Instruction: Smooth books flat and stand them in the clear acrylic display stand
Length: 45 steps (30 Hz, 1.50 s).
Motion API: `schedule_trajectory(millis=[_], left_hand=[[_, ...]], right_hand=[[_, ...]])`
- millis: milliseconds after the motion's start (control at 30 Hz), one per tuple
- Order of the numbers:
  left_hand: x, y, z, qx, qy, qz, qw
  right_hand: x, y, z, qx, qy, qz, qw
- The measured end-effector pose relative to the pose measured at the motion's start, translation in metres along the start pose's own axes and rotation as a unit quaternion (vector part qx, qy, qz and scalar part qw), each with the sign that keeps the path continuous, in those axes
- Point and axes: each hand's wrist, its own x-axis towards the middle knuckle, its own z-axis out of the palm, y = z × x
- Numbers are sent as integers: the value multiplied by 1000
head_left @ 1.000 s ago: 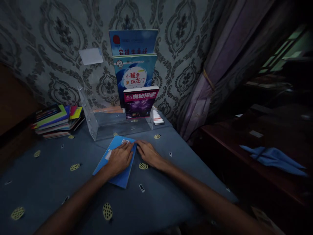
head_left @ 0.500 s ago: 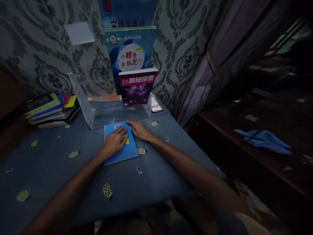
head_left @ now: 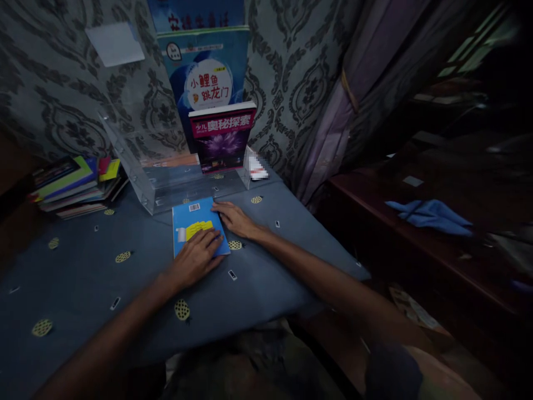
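A thin blue book (head_left: 192, 221) lies flat on the blue patterned tablecloth (head_left: 104, 278), back cover up, showing a barcode and a yellow patch. My left hand (head_left: 195, 257) rests open on its near edge, fingers flat. My right hand (head_left: 234, 218) lies open against the book's right edge, fingers touching it. Just behind the book stands a clear acrylic display stand (head_left: 150, 178) holding a purple-covered book (head_left: 220, 139) upright, with two taller blue books (head_left: 204, 72) behind it against the wall.
A stack of colourful books (head_left: 75, 186) sits at the table's left rear. Patterned wallpaper and a purple curtain (head_left: 333, 111) close off the back. To the right, a dark wooden bench (head_left: 416, 239) carries a blue cloth (head_left: 428, 215). The table's right edge drops off.
The blue book has been turned from slanted to nearly square with the stand. My left hand slid back from its middle to its near edge. The camera tilted down.
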Motion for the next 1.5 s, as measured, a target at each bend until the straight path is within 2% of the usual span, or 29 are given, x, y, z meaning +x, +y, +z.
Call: schedule_trajectory(millis=[200,367,667,900,1100,1200,1333,1500], left_hand=[[0,-2,4,3,3,29,1000],[2,0,0,-16,-10,19,1000],[2,1,-3,12,-28,14,999],[1,1,-1,-13,-14,9,1000],[0,3,-2,-10,-15,7,1000],[0,2,-2,-31,-1,-3,1000],[0,-19,0,-48,40,-35,997],[-4,-78,4,23,56,-176,983]], right_hand=[[-46,-38,-23,76,-10,15,997],[-67,-61,-36,116,-23,61,991],[-69,-72,-41,140,-17,63,988],[-67,-76,-43,155,-13,6,988],[-68,-75,-42,67,-38,-43,996],[-69,-75,-41,33,-46,-47,997],[-71,-75,-42,14,-52,-39,998],[-62,-77,-44,-17,-46,-34,998]])
